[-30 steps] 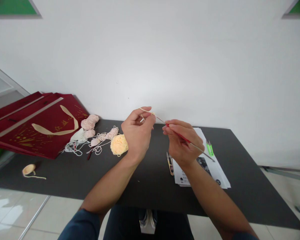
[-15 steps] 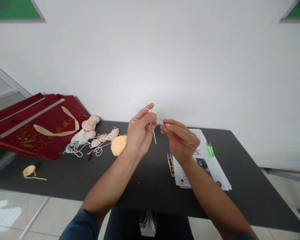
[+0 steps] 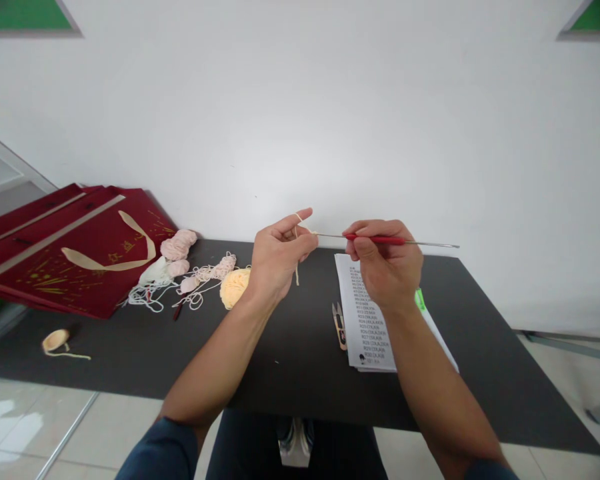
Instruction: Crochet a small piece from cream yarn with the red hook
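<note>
My left hand (image 3: 279,257) is raised above the black table (image 3: 290,353), fingers pinched on a strand of pale yellow yarn (image 3: 297,267) that loops over the forefinger and hangs down. My right hand (image 3: 386,267) grips a red-handled crochet hook (image 3: 380,239), held level, its tip meeting the yarn at my left fingertips. A ball of the same yellow yarn (image 3: 234,287) lies on the table just below and left of my left hand.
Printed sheets (image 3: 367,313) lie under my right wrist, with small snips (image 3: 339,325) to their left and a green tool (image 3: 420,300) to their right. Pink and white yarn scraps (image 3: 180,273), a dark red gift bag (image 3: 75,250) and a small yarn coil (image 3: 55,341) sit left.
My right hand has swung the hook from a downward slant to level and drawn back to the right. The left forefinger has stretched out with the yarn over it.
</note>
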`<state>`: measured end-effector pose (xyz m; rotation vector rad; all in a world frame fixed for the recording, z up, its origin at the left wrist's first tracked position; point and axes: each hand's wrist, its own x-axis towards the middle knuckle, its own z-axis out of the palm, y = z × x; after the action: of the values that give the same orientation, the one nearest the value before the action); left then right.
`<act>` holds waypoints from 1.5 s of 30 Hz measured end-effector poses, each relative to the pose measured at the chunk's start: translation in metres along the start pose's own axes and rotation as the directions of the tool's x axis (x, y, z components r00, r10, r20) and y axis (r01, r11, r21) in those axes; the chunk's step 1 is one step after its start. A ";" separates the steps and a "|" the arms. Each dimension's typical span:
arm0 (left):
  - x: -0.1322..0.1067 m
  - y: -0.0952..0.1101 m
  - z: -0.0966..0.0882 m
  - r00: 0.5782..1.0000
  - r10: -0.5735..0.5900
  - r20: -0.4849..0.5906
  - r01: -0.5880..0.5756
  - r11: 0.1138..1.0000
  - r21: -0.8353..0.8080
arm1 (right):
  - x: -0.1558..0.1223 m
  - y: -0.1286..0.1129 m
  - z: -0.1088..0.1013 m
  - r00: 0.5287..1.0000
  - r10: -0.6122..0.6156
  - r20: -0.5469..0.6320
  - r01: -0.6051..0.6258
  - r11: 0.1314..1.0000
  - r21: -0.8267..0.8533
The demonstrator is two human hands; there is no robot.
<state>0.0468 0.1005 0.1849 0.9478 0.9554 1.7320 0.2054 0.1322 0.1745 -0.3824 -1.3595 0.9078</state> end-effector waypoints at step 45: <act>-0.001 -0.015 0.006 0.981 0.186 -0.049 -0.190 0.978 -0.088 | -0.012 -0.003 0.031 0.867 0.480 -0.131 -0.370 0.799 0.475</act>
<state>0.0576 0.1051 0.1738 0.9714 0.8256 1.9432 0.1780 0.1134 0.1750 -0.4466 -0.8095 1.4605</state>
